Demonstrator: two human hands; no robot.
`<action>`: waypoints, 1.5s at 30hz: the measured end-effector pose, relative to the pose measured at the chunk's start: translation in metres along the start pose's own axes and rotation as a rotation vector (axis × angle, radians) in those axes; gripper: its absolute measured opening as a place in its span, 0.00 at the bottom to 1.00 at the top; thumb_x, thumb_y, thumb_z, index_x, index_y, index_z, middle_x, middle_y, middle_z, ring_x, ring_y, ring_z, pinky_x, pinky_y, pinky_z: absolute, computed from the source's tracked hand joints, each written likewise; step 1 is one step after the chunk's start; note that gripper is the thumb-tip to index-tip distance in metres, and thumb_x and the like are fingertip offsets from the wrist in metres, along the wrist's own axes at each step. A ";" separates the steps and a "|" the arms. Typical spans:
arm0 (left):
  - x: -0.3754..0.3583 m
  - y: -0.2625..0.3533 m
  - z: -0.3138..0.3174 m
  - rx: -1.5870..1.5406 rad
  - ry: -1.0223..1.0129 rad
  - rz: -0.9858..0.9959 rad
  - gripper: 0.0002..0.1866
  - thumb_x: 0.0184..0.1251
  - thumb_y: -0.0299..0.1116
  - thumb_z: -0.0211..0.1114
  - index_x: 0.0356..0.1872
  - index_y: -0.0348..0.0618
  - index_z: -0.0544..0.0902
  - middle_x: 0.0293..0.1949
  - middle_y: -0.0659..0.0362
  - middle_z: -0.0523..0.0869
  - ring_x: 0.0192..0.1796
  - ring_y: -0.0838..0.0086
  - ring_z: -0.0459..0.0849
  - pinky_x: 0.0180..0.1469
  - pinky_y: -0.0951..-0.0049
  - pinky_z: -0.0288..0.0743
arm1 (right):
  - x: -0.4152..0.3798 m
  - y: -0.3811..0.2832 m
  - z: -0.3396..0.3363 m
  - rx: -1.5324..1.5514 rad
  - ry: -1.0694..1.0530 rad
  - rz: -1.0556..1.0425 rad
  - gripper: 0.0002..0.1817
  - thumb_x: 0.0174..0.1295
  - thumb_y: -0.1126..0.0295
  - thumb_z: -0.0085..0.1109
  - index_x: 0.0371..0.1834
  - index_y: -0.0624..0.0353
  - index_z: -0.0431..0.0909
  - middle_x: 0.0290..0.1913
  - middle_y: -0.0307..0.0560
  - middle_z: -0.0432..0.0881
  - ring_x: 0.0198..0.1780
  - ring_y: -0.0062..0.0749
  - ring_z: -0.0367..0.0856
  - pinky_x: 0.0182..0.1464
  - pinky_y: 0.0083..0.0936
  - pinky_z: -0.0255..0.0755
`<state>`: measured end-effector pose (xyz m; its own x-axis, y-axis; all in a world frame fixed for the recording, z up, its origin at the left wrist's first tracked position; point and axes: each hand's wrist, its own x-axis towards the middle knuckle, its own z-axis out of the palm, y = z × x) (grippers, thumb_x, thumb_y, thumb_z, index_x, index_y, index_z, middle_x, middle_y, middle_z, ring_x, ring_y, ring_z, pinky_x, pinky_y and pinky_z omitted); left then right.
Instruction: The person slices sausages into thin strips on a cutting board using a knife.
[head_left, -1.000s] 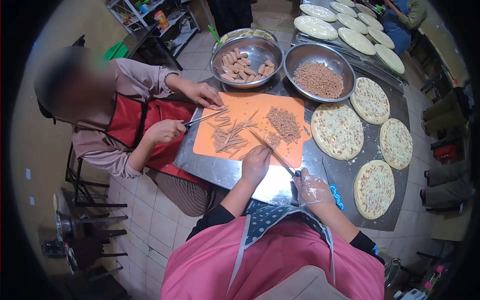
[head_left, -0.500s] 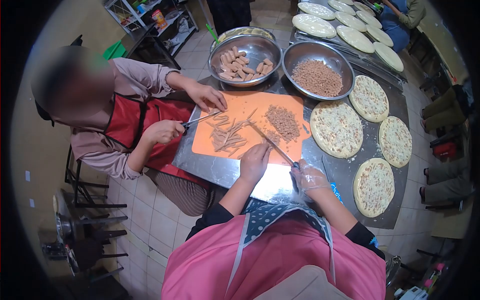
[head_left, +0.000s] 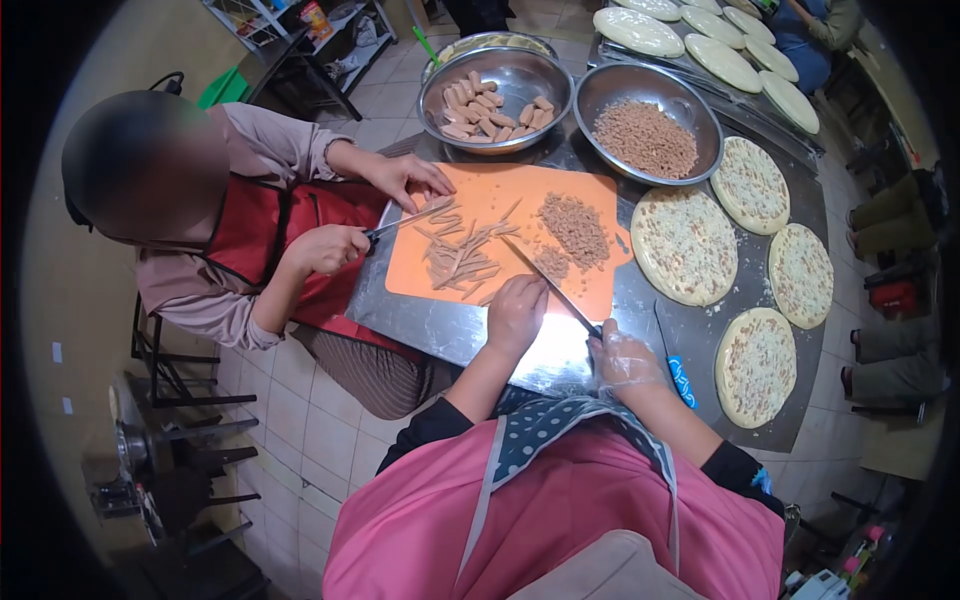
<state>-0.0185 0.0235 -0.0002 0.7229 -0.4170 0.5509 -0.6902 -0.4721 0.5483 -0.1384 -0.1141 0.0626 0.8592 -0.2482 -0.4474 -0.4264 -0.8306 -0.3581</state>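
Observation:
My right hand (head_left: 625,362), in a clear plastic glove, is closed round the handle of a long knife (head_left: 553,284), whose blade slants over the orange cutting board (head_left: 410,270). My left hand (head_left: 518,312) is beside the blade at the board's near edge, fingers curled; anything under them is hidden. Beyond it lie finely chopped sausage pieces (head_left: 574,230), with long sausage strips (head_left: 462,258) to the left. A co-worker's hand (head_left: 328,248) holds a second knife (head_left: 410,217) at the board's left side, and the co-worker's other hand (head_left: 408,180) rests by its tip.
Behind the board stand a metal bowl (head_left: 440,128) of sausage lengths and another (head_left: 715,140) of chopped pieces. Topped dough rounds (head_left: 684,246) lie on the metal table (head_left: 625,400) at right, near a blue-handled tool (head_left: 680,381). Plain rounds (head_left: 638,32) lie farther back.
The view has shifted, with the bowls and board now higher in the frame. The blue-handled tool shows more fully beside my right hand. Both my hands stay at the knife.

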 end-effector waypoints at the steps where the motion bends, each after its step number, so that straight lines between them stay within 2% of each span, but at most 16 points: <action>1: 0.001 0.001 0.000 0.000 0.005 0.003 0.03 0.52 0.25 0.65 0.27 0.36 0.82 0.31 0.53 0.83 0.36 0.60 0.81 0.39 0.67 0.75 | 0.005 0.000 0.001 0.016 0.023 0.007 0.17 0.64 0.57 0.44 0.41 0.62 0.66 0.33 0.63 0.80 0.37 0.56 0.80 0.40 0.48 0.71; 5: -0.001 0.003 -0.003 -0.004 -0.033 -0.010 0.03 0.52 0.25 0.64 0.27 0.37 0.82 0.31 0.53 0.82 0.36 0.60 0.81 0.39 0.66 0.75 | 0.001 -0.001 -0.011 0.080 0.012 -0.021 0.17 0.64 0.57 0.44 0.41 0.61 0.66 0.33 0.63 0.80 0.38 0.56 0.80 0.40 0.48 0.71; 8: -0.001 0.001 -0.003 0.028 -0.062 -0.011 0.03 0.53 0.25 0.63 0.29 0.37 0.81 0.32 0.54 0.82 0.36 0.60 0.81 0.39 0.66 0.75 | -0.015 -0.008 -0.021 0.035 0.025 -0.030 0.17 0.64 0.57 0.44 0.42 0.62 0.65 0.34 0.63 0.80 0.38 0.57 0.79 0.41 0.48 0.71; 10: -0.002 0.001 -0.003 0.048 -0.085 -0.003 0.04 0.53 0.25 0.63 0.29 0.37 0.81 0.33 0.54 0.81 0.36 0.60 0.81 0.40 0.66 0.75 | -0.019 -0.010 -0.021 -0.004 -0.038 -0.010 0.17 0.64 0.57 0.43 0.43 0.61 0.65 0.34 0.64 0.80 0.39 0.57 0.79 0.41 0.48 0.71; 12: -0.003 0.002 -0.003 0.042 -0.122 -0.027 0.04 0.53 0.26 0.62 0.31 0.37 0.79 0.36 0.54 0.80 0.40 0.61 0.79 0.41 0.67 0.75 | -0.008 -0.006 -0.008 0.011 -0.019 -0.008 0.17 0.64 0.57 0.43 0.43 0.62 0.65 0.34 0.64 0.80 0.39 0.57 0.79 0.41 0.48 0.71; 16: -0.005 0.002 -0.004 0.019 -0.104 -0.048 0.06 0.53 0.25 0.62 0.32 0.37 0.80 0.36 0.54 0.80 0.40 0.60 0.79 0.43 0.65 0.74 | 0.009 -0.009 -0.002 0.021 -0.006 0.002 0.17 0.64 0.57 0.43 0.43 0.62 0.65 0.34 0.64 0.80 0.39 0.57 0.79 0.41 0.48 0.71; 19: -0.005 0.000 -0.006 0.016 -0.040 0.058 0.06 0.53 0.25 0.62 0.33 0.36 0.81 0.35 0.54 0.80 0.40 0.60 0.79 0.44 0.64 0.74 | 0.008 -0.009 -0.009 0.078 -0.019 -0.001 0.17 0.64 0.57 0.43 0.42 0.62 0.65 0.33 0.64 0.80 0.38 0.57 0.79 0.41 0.48 0.71; 28: -0.010 -0.002 -0.005 0.001 -0.058 -0.041 0.05 0.52 0.25 0.64 0.31 0.37 0.83 0.35 0.54 0.82 0.39 0.62 0.80 0.42 0.66 0.75 | -0.012 -0.006 -0.003 0.013 0.008 -0.021 0.16 0.64 0.58 0.44 0.41 0.62 0.65 0.31 0.63 0.80 0.36 0.57 0.80 0.40 0.48 0.71; 31: -0.007 0.000 -0.004 -0.018 0.018 -0.037 0.03 0.52 0.25 0.65 0.28 0.37 0.82 0.31 0.54 0.83 0.36 0.61 0.81 0.40 0.67 0.75 | 0.003 -0.008 0.003 0.023 0.021 0.002 0.16 0.64 0.58 0.44 0.41 0.62 0.65 0.31 0.63 0.80 0.36 0.57 0.80 0.39 0.48 0.71; 37: -0.006 0.001 -0.006 -0.014 -0.057 -0.078 0.03 0.52 0.25 0.65 0.27 0.37 0.81 0.30 0.54 0.82 0.35 0.60 0.81 0.40 0.66 0.75 | -0.014 -0.014 -0.012 -0.012 0.031 -0.054 0.16 0.64 0.59 0.45 0.42 0.63 0.65 0.31 0.63 0.80 0.36 0.57 0.80 0.39 0.48 0.71; 40: -0.007 0.002 -0.007 0.035 -0.082 -0.064 0.02 0.52 0.25 0.64 0.27 0.37 0.81 0.30 0.54 0.82 0.35 0.60 0.81 0.39 0.66 0.75 | -0.010 -0.008 0.000 0.019 0.025 -0.042 0.17 0.64 0.59 0.45 0.43 0.63 0.65 0.32 0.63 0.80 0.37 0.57 0.80 0.40 0.48 0.71; 45: -0.008 0.003 -0.008 -0.021 0.004 -0.015 0.03 0.52 0.24 0.63 0.28 0.37 0.82 0.32 0.53 0.83 0.37 0.60 0.81 0.41 0.67 0.75 | 0.007 -0.015 -0.005 0.056 -0.019 0.012 0.17 0.64 0.59 0.45 0.43 0.63 0.65 0.33 0.64 0.80 0.39 0.57 0.79 0.41 0.48 0.71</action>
<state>-0.0262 0.0318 0.0024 0.7334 -0.4064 0.5450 -0.6795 -0.4623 0.5697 -0.1250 -0.1058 0.0687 0.8486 -0.2483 -0.4670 -0.4525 -0.7982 -0.3977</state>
